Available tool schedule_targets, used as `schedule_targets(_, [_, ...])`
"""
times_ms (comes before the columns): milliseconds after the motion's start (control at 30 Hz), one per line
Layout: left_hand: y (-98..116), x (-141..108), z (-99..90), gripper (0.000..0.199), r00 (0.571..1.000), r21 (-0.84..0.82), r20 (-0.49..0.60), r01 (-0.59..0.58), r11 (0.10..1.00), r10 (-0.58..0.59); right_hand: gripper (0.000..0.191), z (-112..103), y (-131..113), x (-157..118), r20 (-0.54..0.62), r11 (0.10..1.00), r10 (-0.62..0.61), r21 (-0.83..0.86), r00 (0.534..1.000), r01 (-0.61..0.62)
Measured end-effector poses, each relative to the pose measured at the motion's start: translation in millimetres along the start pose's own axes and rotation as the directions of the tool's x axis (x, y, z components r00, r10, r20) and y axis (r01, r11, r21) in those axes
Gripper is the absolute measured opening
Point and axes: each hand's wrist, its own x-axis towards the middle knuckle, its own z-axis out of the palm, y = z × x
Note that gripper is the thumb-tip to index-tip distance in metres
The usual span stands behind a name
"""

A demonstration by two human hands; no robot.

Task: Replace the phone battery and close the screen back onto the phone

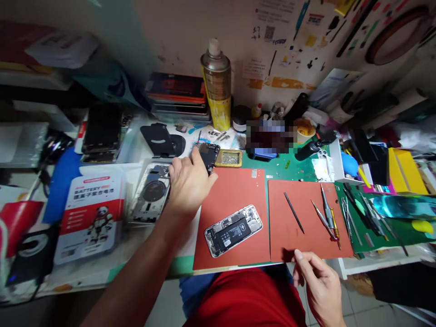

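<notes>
My left hand (190, 184) reaches across to the back of the work area, its thumb and fingers closed around the edges of a dark phone screen part (208, 155). Beneath my left wrist, partly covered, lies a phone back housing (150, 193) with a round black coil. An opened phone (234, 230), its black battery and boards exposed, rests tilted on the left red mat (235, 190). By the front edge of the right red mat (282, 213), my right hand (318, 281) hovers with fingers curled and thumb against them; nothing shows in it. A black pry stick (293, 212) lies beyond it.
Tweezers (323, 219) and screwdrivers (329, 211) lie on the right mat. Behind are a small gold tray (230, 158), a yellow spray can (217, 91) and a black stand (158, 140). A battery box (90, 213) stands left; several more tools (371, 211) lie right.
</notes>
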Motion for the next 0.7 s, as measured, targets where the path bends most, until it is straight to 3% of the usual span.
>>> schedule_targets(200, [1.0,5.7,-1.9,0.083,1.000,0.030,-0.007,-0.005,1.000,0.005,0.044,7.3,-4.6,-7.0,0.002,0.997,0.050,0.052,0.999,-0.050])
schedule_targets(400, [-14.8,12.5,16.7,0.083,0.977,-0.137,-0.196,-0.116,0.984,0.088,0.038,1.3,0.8,-1.3,0.091,0.998,-0.046,0.047,0.995,0.042])
schedule_targets(567, [-16.3,17.2,17.0,0.086,0.987,-0.208,-0.147,-0.089,0.974,0.059,0.043,-3.7,4.9,1.9,0.122,0.998,-0.054,0.027,0.991,0.051])
schedule_targets(700, [-15.7,19.9,18.8,0.082,0.983,-0.203,-0.178,-0.086,0.975,0.050,0.046,-1.2,2.9,1.1,0.113,0.999,-0.033,0.039,0.993,0.029])
